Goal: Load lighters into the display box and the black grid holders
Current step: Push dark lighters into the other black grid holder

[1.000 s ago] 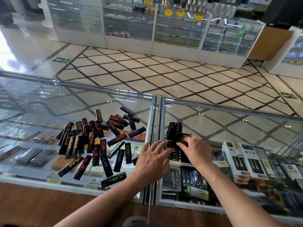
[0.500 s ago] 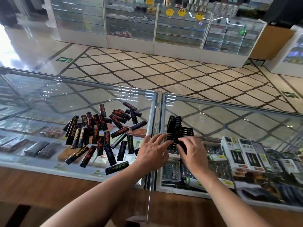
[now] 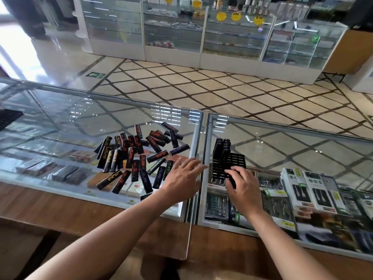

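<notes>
The glass counter (image 3: 80,118) carries all task items; it is hard and smooth, so parts probably slide on it easily. The loose pile of lighters (image 3: 137,156) lies on the left pane, with many crossed or overlapping. The black grid holder (image 3: 236,160) sits on the right pane, just beside the metal seam. It appears to be light, rigid plastic and likely to shift if not steadied. A few loaded lighters (image 3: 221,150) stand upright in its far-left cells.

The right hand (image 3: 244,184) grips the holder's near edge with curled fingers. The left hand (image 3: 183,178) is spread flat and holds nothing, between pile and holder.

Each lighter looks light, stiff and glossy. It is best pinched across the mid-body and inserted end-first.
</notes>
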A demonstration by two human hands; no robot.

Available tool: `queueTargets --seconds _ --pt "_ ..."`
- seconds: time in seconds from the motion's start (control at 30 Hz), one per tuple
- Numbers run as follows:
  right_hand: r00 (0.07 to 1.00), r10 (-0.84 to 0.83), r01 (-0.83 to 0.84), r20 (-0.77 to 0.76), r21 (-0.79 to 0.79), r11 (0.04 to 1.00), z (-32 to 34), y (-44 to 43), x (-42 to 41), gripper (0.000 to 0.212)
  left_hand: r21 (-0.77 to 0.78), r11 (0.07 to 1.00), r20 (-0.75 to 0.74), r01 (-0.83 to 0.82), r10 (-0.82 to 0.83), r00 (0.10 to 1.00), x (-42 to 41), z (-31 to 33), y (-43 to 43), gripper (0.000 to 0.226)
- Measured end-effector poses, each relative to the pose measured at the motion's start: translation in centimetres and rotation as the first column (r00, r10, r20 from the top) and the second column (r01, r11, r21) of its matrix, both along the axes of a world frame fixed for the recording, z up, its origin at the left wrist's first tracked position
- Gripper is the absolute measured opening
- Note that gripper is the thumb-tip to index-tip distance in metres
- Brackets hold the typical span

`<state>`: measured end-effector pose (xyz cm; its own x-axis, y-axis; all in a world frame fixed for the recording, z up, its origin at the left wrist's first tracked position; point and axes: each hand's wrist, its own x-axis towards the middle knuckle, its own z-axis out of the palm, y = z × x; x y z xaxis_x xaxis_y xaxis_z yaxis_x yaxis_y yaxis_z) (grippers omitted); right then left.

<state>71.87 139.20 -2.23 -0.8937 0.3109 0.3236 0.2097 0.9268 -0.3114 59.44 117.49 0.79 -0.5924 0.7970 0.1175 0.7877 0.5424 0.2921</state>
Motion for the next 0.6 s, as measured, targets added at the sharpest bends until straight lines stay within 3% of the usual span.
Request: queueTargets --seconds 0.13,0.27,0.43,0.6 --pt "0.999 0.003 -0.003 -0.032 0.004 1.000 0.0 0.0 -0.1 0.045 -0.018 0.979 -0.078 -0.204 0.202 0.976 0.0 -0.6 -4.0 0.060" --pt "0.999 -0.001 0.002 -0.040 0.021 1.000 -0.2 0.0 -0.2 0.031 -0.064 0.925 -0.048 -0.374 0.371 0.927 0.2 -1.7 -7.0 0.067" --pt "0.999 -0.018 0.020 -0.045 0.029 0.999 -0.3 -0.2 -0.3 0.030 -0.124 0.937 -0.057 -0.326 0.321 0.945 0.0 -1.6 -6.8 0.069" --pt "0.998 -0.014 0.016 -0.054 0.028 0.999 -0.5 -0.1 -0.4 0.032 -0.126 0.983 -0.035 -0.130 0.126 0.991 -0.9 -1.4 -4.3 0.064"
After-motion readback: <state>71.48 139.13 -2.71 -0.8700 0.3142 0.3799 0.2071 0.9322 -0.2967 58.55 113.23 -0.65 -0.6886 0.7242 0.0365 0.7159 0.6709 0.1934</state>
